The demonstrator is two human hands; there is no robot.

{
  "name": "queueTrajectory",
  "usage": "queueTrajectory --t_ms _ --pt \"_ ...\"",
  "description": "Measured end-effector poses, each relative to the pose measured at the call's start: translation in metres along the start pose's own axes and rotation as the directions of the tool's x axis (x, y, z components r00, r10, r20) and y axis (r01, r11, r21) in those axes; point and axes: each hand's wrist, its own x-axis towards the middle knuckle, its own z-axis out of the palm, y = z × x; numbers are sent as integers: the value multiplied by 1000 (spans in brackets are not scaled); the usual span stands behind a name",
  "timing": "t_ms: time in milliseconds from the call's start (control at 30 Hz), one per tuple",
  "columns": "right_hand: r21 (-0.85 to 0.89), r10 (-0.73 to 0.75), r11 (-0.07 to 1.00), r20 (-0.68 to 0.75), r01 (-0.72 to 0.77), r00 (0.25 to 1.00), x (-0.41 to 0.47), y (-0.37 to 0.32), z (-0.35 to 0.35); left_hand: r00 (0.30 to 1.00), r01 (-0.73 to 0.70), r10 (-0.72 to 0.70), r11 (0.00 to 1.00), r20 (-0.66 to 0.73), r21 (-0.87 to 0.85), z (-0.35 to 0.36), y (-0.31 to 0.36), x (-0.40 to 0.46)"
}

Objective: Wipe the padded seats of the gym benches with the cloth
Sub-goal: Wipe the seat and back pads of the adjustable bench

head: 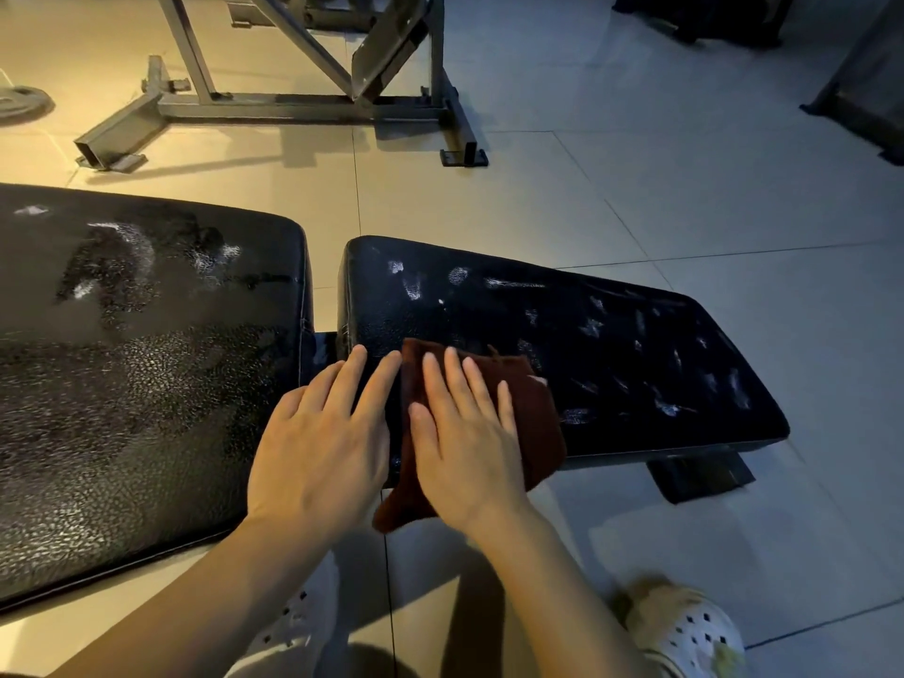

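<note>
A black padded bench lies across the view in two parts: a long back pad (146, 364) on the left and a smaller seat pad (611, 345) on the right, both marked with white smears. A dark brown cloth (538, 418) lies on the seat pad's near left corner, its lower end hanging over the edge. My right hand (464, 442) presses flat on the cloth with straight fingers. My left hand (323, 442) rests flat beside it, fingers straight, over the gap between the pads and touching the seat pad's left end.
A grey steel machine frame (303, 105) stands on the tiled floor behind the bench. A weight plate (19, 102) lies at far left. Dark equipment bases sit at the top right (861, 110). The bench's foot (699, 474) sticks out near my white clogs (685, 628).
</note>
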Motion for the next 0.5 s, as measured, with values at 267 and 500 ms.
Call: queueTrajectory --t_ms 267,500 --pt "1 174 985 45 -175 984 57 68 -24 1000 -1 1 1000 -6 -3 2 -3 -1" --pt "-23 445 895 -5 -445 895 41 92 -31 1000 -6 6 1000 3 20 5 -2 0"
